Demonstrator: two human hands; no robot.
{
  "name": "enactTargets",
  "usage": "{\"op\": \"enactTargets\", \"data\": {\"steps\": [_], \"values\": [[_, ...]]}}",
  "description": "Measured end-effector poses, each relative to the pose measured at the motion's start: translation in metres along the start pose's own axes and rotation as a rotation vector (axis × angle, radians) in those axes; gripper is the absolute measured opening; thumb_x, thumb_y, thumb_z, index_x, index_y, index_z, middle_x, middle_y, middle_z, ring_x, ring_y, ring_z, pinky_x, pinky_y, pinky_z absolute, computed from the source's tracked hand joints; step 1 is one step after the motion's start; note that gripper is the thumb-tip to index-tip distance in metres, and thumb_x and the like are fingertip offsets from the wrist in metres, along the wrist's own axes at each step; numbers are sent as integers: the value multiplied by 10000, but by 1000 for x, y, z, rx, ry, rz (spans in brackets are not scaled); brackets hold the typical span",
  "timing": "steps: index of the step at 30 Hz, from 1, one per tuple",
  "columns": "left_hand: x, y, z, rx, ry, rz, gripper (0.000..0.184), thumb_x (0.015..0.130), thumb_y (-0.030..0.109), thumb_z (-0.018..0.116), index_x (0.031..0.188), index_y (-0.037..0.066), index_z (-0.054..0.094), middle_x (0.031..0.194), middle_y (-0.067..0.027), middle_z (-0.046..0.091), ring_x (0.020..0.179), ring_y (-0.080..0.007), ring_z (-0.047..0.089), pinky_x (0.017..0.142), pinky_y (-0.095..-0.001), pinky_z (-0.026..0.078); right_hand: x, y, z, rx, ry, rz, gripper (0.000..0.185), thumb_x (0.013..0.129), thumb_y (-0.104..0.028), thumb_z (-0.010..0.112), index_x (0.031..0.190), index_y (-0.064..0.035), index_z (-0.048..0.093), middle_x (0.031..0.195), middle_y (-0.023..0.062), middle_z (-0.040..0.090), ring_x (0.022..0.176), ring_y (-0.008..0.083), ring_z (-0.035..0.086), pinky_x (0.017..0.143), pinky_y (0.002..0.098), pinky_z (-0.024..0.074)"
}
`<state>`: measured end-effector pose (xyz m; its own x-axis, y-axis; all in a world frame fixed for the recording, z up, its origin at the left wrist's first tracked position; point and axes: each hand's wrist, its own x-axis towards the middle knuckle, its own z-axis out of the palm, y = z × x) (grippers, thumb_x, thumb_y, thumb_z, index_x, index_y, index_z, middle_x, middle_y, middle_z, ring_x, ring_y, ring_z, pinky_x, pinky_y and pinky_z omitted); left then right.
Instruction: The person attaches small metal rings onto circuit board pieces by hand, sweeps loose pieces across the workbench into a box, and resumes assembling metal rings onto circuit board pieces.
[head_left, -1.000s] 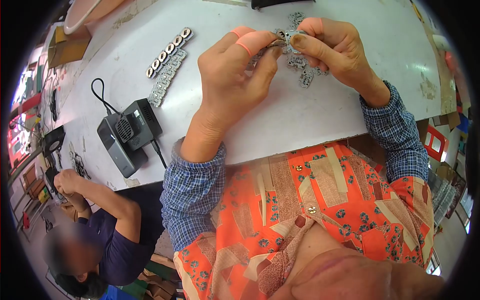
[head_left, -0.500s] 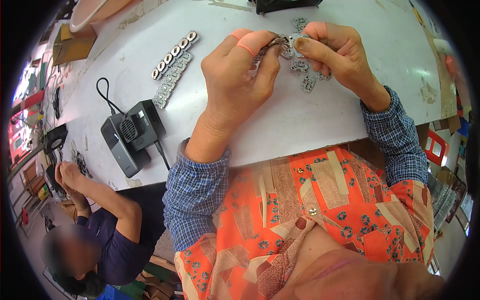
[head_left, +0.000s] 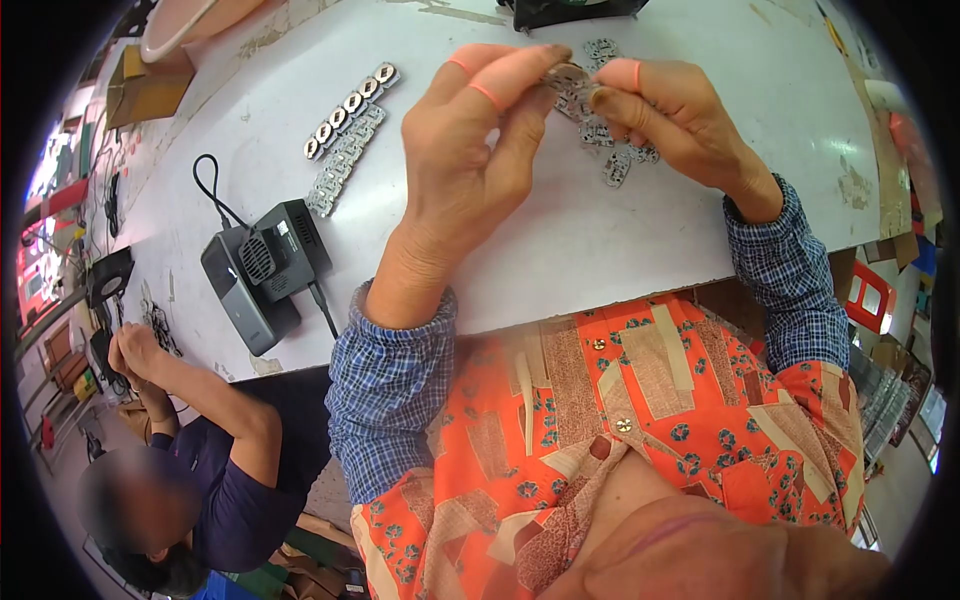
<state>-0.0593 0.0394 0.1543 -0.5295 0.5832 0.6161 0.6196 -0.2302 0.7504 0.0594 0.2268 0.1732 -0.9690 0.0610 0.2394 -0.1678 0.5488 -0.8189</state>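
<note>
My left hand (head_left: 480, 140), with pink bands on its fingers, pinches a small metal part (head_left: 569, 74) at its fingertips. Close to that part on the right, my right hand (head_left: 670, 115) has its thumb and index finger pressed together; whatever lies between them is too small to make out. Several small grey metal pieces (head_left: 616, 168) lie loose on the white table (head_left: 560, 255), under and around my fingertips. Further left, a row of pieces with round, dark-centred tops (head_left: 350, 108) lies beside a row of plain grey ones (head_left: 345, 162).
A black device with a fan grille (head_left: 265, 260) and cables stands on the table left of my left forearm. A black object (head_left: 575, 12) is at the far edge. A cardboard box (head_left: 150, 88) sits at the upper left. Another person (head_left: 220, 430) works at the lower left.
My right hand has drawn slightly away from the part at my left fingertips. My left fingers have tilted, and the held part shows a rounder face. The black object shows more at the top.
</note>
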Motion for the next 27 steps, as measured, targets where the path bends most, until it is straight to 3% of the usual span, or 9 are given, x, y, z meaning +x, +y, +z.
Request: {"op": "enactTargets", "data": {"steps": [1,4,7,13,16,20,23,27], "values": [[-1,-1,1,19,-45,-2,237,846,-40,702,1077,9,707,910,-113,682,675,-184,646,608,-273,517,2,5,0,-58,-14,-93,170,968,-182,685,930,-16,690,645,40,568,538,99,495,494,264,403],[-3,-1,-2,77,-131,-48,212,851,-23,707,1058,19,713,895,-115,683,677,-193,649,602,-270,507,2,14,-6,-293,-11,-158,200,991,-207,666,949,-16,705,676,7,610,581,50,523,512,229,417],[-2,0,-6,68,-157,-121,173,848,7,724,1021,10,714,854,-105,690,667,-166,651,591,-264,505,6,7,-10,-203,0,-161,159,1001,-111,632,998,44,666,702,31,583,597,101,532,534,241,441],[-3,10,-10,-194,-261,-436,156,837,43,762,949,-38,690,791,-74,711,652,-86,646,568,-232,513,0,-3,-10,189,-231,11,152,1008,-123,629,993,20,678,726,27,619,613,77,552,519,232,442],[-1,12,-10,-340,-240,-536,126,863,63,767,938,-9,695,794,-61,707,645,-69,632,524,-195,477,0,-7,-6,166,-186,33,203,996,-208,662,932,-19,704,688,-13,616,575,44,544,502,206,435],[8,24,-18,-774,-285,-769,108,902,73,741,966,12,679,833,-82,707,631,-86,635,466,-190,441,-3,-22,-9,627,-198,257,241,1011,-234,636,934,-11,689,681,-14,591,532,40,502,467,193,400],[7,19,-17,-1066,-236,-797,169,889,93,783,968,-9,675,816,-84,705,670,-121,685,475,-210,474,-2,-19,-1,1093,-258,370,272,1018,-270,619,945,-14,671,670,-9,577,506,34,468,436,194,352],[3,20,-8,-687,-39,-593,144,876,27,749,981,-31,668,846,-85,707,679,-134,687,539,-230,523,-2,-18,-2,804,-55,394,283,1012,-285,633,913,-24,684,653,-21,576,513,22,478,440,182,354]]}}
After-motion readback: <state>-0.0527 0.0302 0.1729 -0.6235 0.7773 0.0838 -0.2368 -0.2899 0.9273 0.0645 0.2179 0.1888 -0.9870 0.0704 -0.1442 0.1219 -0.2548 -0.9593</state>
